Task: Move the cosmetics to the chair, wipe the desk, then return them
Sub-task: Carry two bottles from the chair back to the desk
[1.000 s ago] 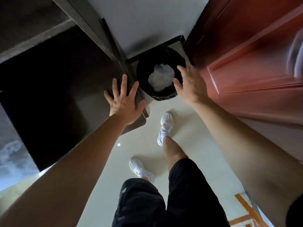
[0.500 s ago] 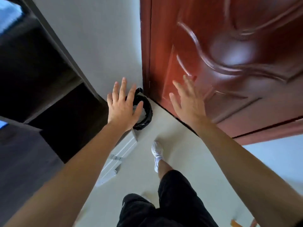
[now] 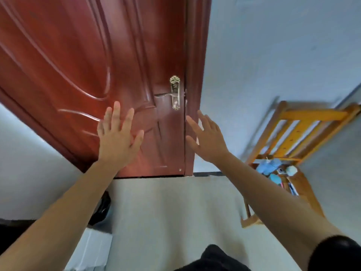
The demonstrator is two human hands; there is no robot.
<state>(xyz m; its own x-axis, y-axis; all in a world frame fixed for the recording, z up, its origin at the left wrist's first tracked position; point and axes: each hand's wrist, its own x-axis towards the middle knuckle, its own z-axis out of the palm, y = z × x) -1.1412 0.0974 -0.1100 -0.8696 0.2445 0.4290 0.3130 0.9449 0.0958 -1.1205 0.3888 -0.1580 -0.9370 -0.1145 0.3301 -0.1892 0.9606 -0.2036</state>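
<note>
While cosmetics [image 3: 274,170] fill chair [image 3: 312,115] at rt — door's [image 3: 78,71] shut.

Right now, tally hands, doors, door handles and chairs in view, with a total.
hands: 2, the left hand and the right hand
door: 1
door handle: 1
chair: 1
total: 5
The cosmetics on the chair are too blurred to count.
</note>
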